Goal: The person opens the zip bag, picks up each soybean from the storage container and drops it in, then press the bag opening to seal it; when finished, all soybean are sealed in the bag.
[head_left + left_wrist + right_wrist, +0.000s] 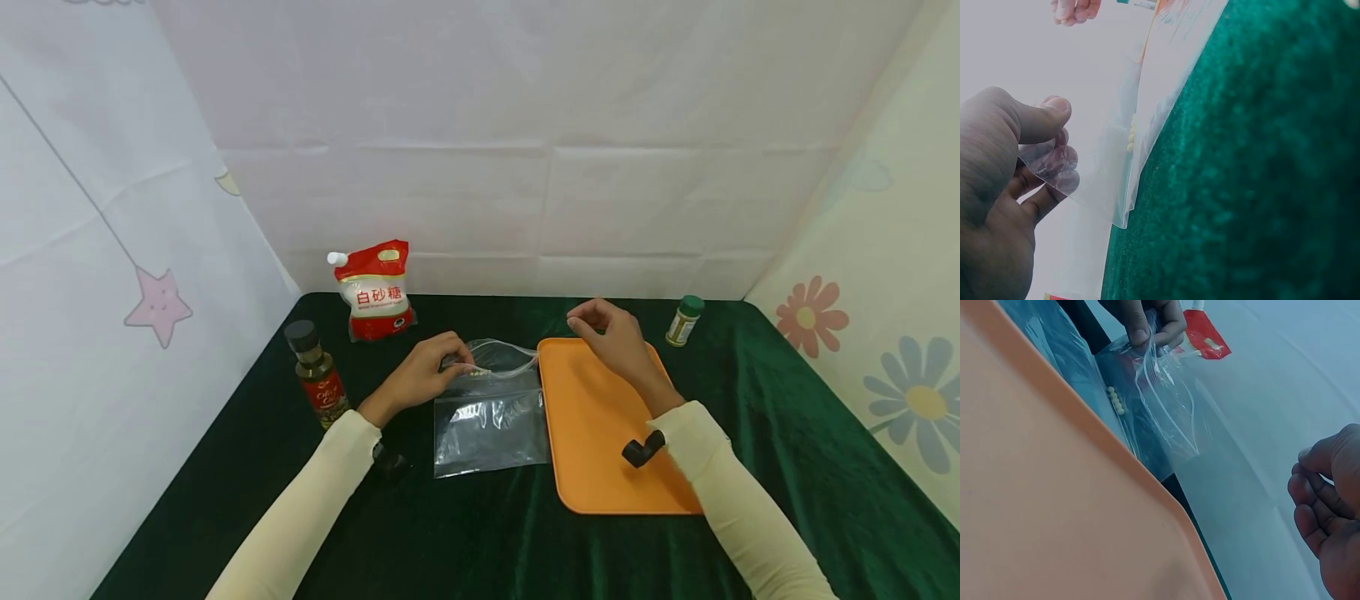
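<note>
- The left hand pinches the mouth of a clear plastic zip bag between thumb and fingers; the bag spreads rightward and nearer the person from these fingertips.
- Small pale-yellow round pellets – a short row – show through the plastic near the left fingertips.
- The right hand hangs over the far end of a flat orange tray, its fingers loosely curled around nothing visible.
- Beyond the left fingers sits a red-and-white sugar pouch; left of them, a black-capped, red-labelled bottle.
- Right of the right fingers: a small green-lidded jar.
</note>
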A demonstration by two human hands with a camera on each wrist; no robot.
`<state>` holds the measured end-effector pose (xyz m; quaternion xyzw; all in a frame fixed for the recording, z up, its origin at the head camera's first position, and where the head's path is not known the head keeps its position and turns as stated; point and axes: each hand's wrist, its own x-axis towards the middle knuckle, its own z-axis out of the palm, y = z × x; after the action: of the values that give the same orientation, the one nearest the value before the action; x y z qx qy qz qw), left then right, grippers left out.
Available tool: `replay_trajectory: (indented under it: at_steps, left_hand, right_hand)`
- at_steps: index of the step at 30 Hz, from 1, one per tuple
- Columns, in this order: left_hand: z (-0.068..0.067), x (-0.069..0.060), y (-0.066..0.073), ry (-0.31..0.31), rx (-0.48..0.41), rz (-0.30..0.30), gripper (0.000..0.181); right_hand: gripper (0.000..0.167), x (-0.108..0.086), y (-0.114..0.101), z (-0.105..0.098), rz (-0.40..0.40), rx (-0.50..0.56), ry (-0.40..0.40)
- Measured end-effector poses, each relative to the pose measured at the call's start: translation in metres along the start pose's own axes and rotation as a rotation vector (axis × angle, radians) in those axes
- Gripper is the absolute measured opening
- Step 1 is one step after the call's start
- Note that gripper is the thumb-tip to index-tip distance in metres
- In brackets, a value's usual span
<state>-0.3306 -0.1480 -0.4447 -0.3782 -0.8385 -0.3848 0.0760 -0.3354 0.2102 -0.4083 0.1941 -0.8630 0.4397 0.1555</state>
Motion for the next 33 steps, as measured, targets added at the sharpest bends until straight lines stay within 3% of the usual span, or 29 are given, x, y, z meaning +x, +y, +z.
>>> replay_trajectory:
  at_steps: [14, 24, 33]
  left_hand:
    - [-0.001, 0.0, 0.0, 0.002, 0.005, 0.01, 0.009]
    - [-0.001, 0.0, 0.0, 0.003, -0.001, 0.019, 0.009]
    - [0.0, 0.0, -0.003, 0.006, -0.009, 0.024, 0.01]
  right_hand:
    - [0.017, -0.004, -0.014, 0.026, -0.049, 0.091, -0.097]
    - [0.01, -0.01, -0.019, 0.048, -0.164, -0.014, -0.147]
    - [0.007, -0.011, -0.018, 0.057, -0.262, -0.044, -0.159]
